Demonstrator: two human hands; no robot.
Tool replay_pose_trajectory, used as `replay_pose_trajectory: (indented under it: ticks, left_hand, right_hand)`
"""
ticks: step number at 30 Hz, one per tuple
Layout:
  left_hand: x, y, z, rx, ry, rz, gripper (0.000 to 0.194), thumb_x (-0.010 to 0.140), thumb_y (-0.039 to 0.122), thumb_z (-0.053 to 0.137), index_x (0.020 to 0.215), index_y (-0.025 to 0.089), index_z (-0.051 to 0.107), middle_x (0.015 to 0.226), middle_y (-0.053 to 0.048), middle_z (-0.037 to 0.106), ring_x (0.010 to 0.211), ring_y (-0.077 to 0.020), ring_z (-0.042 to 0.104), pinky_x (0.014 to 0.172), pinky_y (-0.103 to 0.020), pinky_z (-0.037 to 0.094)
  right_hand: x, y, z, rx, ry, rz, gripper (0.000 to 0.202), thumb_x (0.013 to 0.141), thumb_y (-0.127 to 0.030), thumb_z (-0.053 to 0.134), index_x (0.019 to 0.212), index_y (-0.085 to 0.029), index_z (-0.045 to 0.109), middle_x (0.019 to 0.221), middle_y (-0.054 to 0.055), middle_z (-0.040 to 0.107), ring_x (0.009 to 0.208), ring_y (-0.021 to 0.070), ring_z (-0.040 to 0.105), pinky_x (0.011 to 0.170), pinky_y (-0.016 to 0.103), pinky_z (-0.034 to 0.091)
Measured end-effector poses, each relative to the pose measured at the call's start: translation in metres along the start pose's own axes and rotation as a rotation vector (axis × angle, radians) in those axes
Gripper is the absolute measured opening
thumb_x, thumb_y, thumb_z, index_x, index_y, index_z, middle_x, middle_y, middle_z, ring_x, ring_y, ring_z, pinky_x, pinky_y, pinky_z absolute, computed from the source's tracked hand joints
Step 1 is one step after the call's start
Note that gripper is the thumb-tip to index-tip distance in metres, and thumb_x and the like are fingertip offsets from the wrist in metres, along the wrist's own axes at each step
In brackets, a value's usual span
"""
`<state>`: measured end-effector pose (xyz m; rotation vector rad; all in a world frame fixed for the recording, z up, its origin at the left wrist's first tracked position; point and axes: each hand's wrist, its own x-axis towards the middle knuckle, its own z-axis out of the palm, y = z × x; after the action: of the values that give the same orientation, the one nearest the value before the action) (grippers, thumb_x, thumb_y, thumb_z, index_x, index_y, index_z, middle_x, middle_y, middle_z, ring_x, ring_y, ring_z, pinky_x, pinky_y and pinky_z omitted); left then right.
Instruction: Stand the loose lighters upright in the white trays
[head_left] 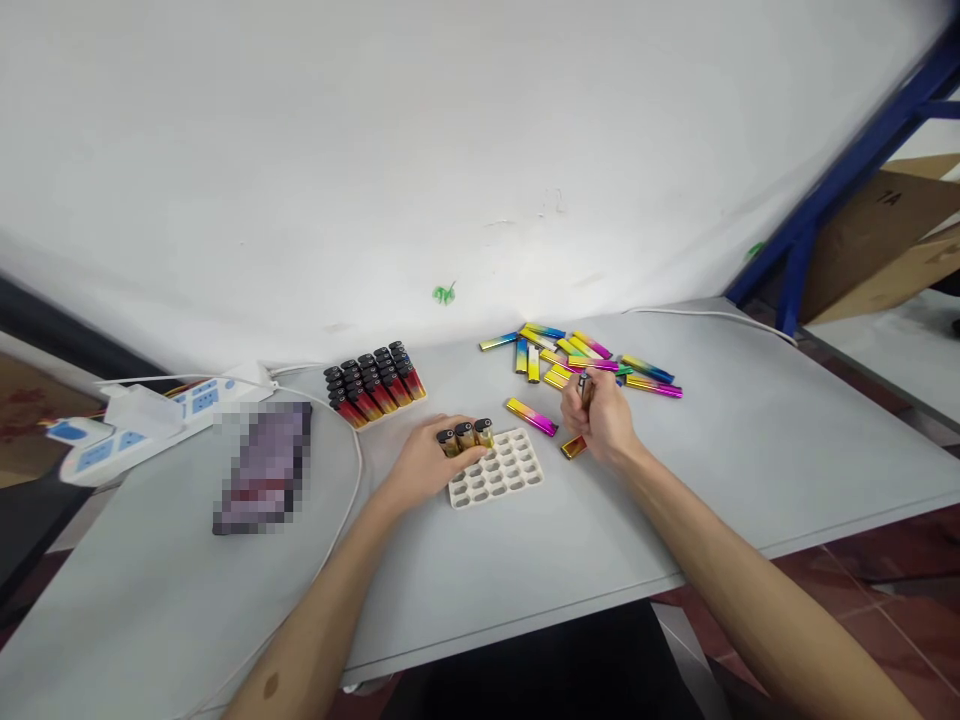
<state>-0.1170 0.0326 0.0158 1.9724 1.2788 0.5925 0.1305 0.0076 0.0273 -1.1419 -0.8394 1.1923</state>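
My left hand [431, 462] curls around three gold, lighter-like pieces with black tops [465, 437], which stand in a row at the far edge of a white tray with oval holes [504, 482]. Its thumb rests along their near side. To the right of the tray, my right hand [602, 412] is closed with a small piece [584, 384] upright in it. Only the dark, shiny top of that piece shows, so its kind is unclear. Just below this hand lies an orange-gold metallic strip [574, 447], partly hidden. A yellow-to-magenta strip [532, 416] lies between both hands.
Behind my right hand lie several loose shiny strips [564, 350]. A second tray full of black-topped red-gold pieces [377, 385] stands at the back left. Farther left are a white power strip [161, 420], a blurred purple item [264, 468] and a loose white cable [358, 480].
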Motion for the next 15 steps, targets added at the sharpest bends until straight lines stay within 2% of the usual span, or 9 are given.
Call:
replay_pose_trajectory:
  ticks: [4, 7, 10, 13, 15]
  left_hand:
    - [0.0001, -0.0009, 0.0002, 0.010, -0.007, 0.013, 0.036, 0.077, 0.048, 0.071, 0.107, 0.027, 0.073, 0.106, 0.000, 0.073, 0.096, -0.0216, 0.068, 0.087, -0.031, 0.051]
    - [0.0003, -0.0018, 0.0007, 0.011, 0.001, 0.011, 0.036, 0.077, 0.047, 0.072, 0.108, 0.028, 0.073, 0.106, 0.001, 0.073, 0.095, -0.0209, 0.068, 0.087, -0.030, 0.051]
    - [0.0007, -0.0021, 0.0009, 0.014, 0.004, 0.010, 0.035, 0.076, 0.047, 0.073, 0.106, 0.028, 0.073, 0.104, 0.001, 0.073, 0.092, -0.0206, 0.068, 0.086, -0.030, 0.051]
    - [0.0009, -0.0016, 0.0008, 0.019, -0.003, 0.020, 0.035, 0.077, 0.047, 0.072, 0.106, 0.028, 0.073, 0.103, 0.001, 0.073, 0.092, -0.0207, 0.068, 0.086, -0.030, 0.051]
    - [0.0010, -0.0012, 0.0008, 0.014, -0.001, 0.021, 0.036, 0.077, 0.047, 0.073, 0.107, 0.027, 0.073, 0.103, 0.001, 0.073, 0.092, -0.0207, 0.068, 0.087, -0.030, 0.051]
  right_hand:
    - [0.0004, 0.0001, -0.0003, 0.001, 0.001, 0.015, 0.051, 0.091, -0.055, 0.037, 0.051, -0.023, 0.036, 0.042, -0.005, 0.025, 0.038, 0.0092, 0.019, 0.038, 0.024, 0.016]
    - [0.0015, 0.0025, -0.0022, -0.006, -0.029, 0.007, 0.054, 0.093, -0.061, 0.033, 0.055, -0.023, 0.040, 0.047, -0.005, 0.028, 0.039, 0.0097, 0.021, 0.039, 0.025, 0.020]
    - [0.0030, 0.0058, -0.0033, -0.024, -0.047, -0.012, 0.054, 0.092, -0.067, 0.033, 0.069, -0.023, 0.052, 0.057, -0.003, 0.040, 0.045, 0.0118, 0.034, 0.042, 0.026, 0.031]
    - [0.0019, 0.0069, -0.0021, -0.111, -0.078, -0.076, 0.045, 0.091, -0.063, 0.043, 0.085, -0.022, 0.061, 0.076, 0.002, 0.057, 0.064, 0.0154, 0.054, 0.059, 0.029, 0.047]
    - [-0.0008, 0.0060, -0.0006, -0.256, -0.127, -0.138, 0.037, 0.090, -0.058, 0.054, 0.090, -0.022, 0.064, 0.088, 0.003, 0.063, 0.079, 0.0170, 0.060, 0.074, 0.030, 0.050]
